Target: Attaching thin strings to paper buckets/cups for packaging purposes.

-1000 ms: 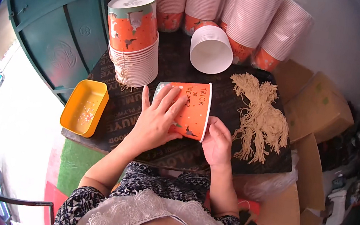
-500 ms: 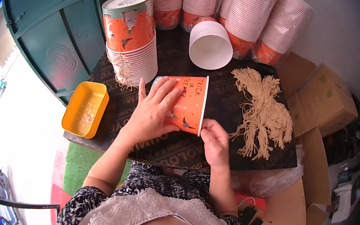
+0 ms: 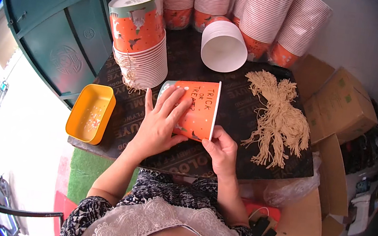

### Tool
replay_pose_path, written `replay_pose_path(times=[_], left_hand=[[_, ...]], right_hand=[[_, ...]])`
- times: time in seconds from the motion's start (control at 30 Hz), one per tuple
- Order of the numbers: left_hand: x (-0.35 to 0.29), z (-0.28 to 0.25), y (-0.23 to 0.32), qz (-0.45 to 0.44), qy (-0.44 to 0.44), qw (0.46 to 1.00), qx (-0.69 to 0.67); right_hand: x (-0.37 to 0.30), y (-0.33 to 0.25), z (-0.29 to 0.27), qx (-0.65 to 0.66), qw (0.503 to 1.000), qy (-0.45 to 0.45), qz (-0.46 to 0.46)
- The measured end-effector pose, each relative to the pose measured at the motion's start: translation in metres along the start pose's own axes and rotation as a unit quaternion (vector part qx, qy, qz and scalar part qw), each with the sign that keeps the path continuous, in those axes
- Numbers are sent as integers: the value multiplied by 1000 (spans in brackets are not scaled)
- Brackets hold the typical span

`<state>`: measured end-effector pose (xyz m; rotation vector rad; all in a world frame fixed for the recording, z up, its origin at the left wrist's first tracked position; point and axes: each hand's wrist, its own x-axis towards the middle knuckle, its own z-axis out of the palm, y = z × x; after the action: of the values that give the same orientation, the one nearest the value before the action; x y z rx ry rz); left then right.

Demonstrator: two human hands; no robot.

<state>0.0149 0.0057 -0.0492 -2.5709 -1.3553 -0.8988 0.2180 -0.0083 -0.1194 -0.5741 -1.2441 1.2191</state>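
Observation:
An orange paper bucket [image 3: 199,110] with a white rim and dark printed figures lies on its side in front of me, its mouth facing right. My left hand [image 3: 162,121] grips its body, fingers spread over the top and the thumb along the near side. At the near end of the rim, my right hand [image 3: 222,151] pinches the edge between thumb and fingers; the fingertips are partly hidden inside the mouth. To the right of that hand lies a bundle of tan cords [image 3: 281,120]. Beyond the bucket, a nested stack of white-mouthed buckets [image 3: 224,48] rests on its side.
An upside-down bucket stack [image 3: 141,66] with cords hanging from it stands at the left. Nearby is a yellow tray [image 3: 72,122] holding small coloured bits. Tall wrapped bucket stacks [image 3: 265,13] line the back of the dark table [image 3: 178,159]. Cardboard boxes [image 3: 343,105] sit to the right.
My right thumb has come from behind the rim onto the bucket's outer near edge. The bucket has turned slightly, showing more of its print; my left hand stays on it.

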Motion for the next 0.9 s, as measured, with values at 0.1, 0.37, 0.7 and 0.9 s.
replay_pose_path(times=[0.1, 0.37, 0.7, 0.9], left_hand=[[-6, 0, 3, -7, 0, 1000, -3], [-13, 0, 4, -4, 9, 1000, -5], [-27, 8, 11, -8, 26, 1000, 5], [-43, 6, 16, 6, 33, 999, -12]], right_hand=[[-4, -3, 1, -1, 1000, -1, 20], [-9, -4, -2, -3, 1000, -17, 26], [-5, -17, 5, -13, 1000, -16, -2], [-3, -21, 12, -27, 999, 15, -19]])
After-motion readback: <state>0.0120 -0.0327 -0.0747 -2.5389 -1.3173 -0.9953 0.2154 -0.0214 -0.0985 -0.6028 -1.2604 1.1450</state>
